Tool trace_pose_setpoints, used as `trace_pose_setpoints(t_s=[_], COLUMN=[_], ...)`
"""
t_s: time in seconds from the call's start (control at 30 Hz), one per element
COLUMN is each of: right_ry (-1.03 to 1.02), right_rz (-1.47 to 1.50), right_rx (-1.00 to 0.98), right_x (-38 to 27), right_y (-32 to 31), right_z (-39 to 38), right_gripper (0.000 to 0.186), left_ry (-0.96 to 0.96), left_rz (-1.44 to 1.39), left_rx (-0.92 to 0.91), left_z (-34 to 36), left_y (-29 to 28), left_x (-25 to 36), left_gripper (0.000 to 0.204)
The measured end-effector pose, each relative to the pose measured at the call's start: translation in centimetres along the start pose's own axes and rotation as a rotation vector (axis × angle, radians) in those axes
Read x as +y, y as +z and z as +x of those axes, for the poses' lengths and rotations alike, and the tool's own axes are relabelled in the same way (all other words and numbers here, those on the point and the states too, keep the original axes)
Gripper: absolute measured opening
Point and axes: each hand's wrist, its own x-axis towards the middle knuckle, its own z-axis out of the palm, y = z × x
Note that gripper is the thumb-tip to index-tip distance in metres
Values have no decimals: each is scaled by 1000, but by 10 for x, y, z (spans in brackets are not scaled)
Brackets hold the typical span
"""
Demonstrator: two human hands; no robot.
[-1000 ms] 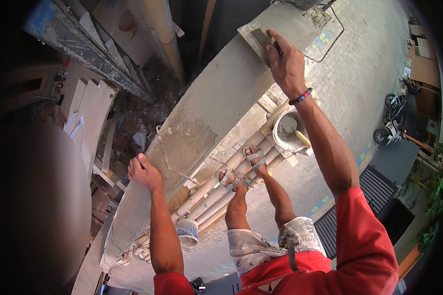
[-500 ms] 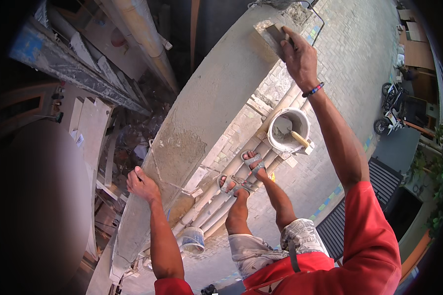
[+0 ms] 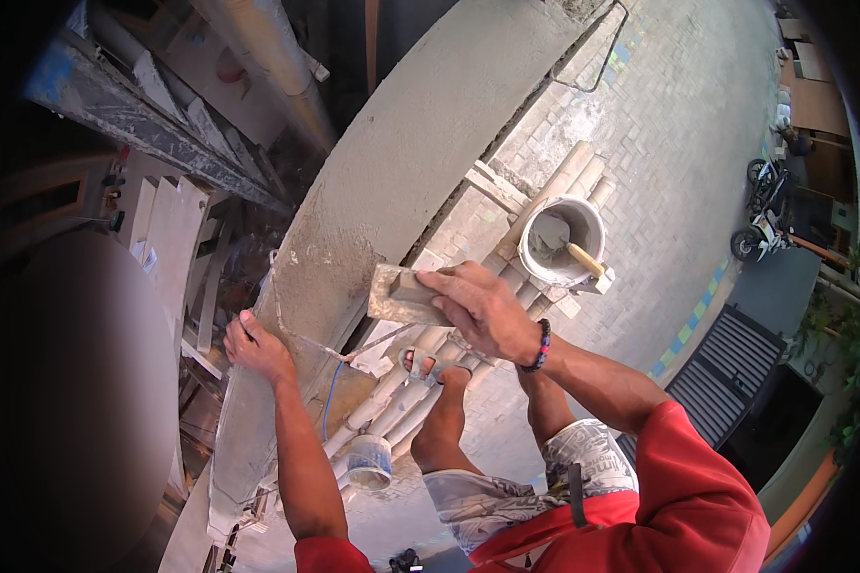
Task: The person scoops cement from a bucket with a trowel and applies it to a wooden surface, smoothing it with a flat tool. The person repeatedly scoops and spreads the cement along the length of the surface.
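My right hand [image 3: 487, 310] grips a plastering float [image 3: 397, 298], a flat mortar-smeared board with a block handle, held over the near right edge of a long concrete ledge [image 3: 430, 124]. The ledge's top is mostly smooth grey mortar, with a rougher, crumbly patch [image 3: 330, 267] left of the float. My left hand [image 3: 258, 349] is closed round the ledge's left edge, its fingertips partly hidden. A thin string or wire [image 3: 301, 334] crosses the ledge between my hands. Right of the ledge stands a white bucket [image 3: 592, 229] of grey mortar, with a tool's pale handle [image 3: 585, 256] sticking out.
My sandalled feet [image 3: 420, 365] stand on bamboo poles [image 3: 392, 406] beside the ledge. A smaller bucket [image 3: 368, 463] hangs or stands near them. A bent metal rod [image 3: 597, 72] juts past the ledge's far end. Paving [image 3: 678, 143] lies below right, with a parked motorbike [image 3: 759, 224]; planks [image 3: 167, 239] lie left.
My right hand has brought the float from the ledge's far end back toward me, to beside the rough patch. My left hand has shifted slightly left and stays at the ledge's edge.
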Motion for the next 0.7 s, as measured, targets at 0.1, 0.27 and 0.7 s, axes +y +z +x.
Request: trace_pose_setpoints(t_s=[0.1, 0.27, 0.7], right_ry=[520, 822, 842], right_rz=[585, 1316, 1670], right_rx=[223, 308, 172], right_x=[37, 110, 217], right_y=[-36, -58, 27], right_z=[-35, -81, -114], right_gripper=[33, 30, 28], left_ry=[1, -19, 251], left_rz=[-11, -166, -1094], left_rx=[40, 131, -409], left_z=[-1, 0, -224], left_y=[-6, -5, 3], left_x=[-3, -9, 105], left_gripper=[40, 44, 26])
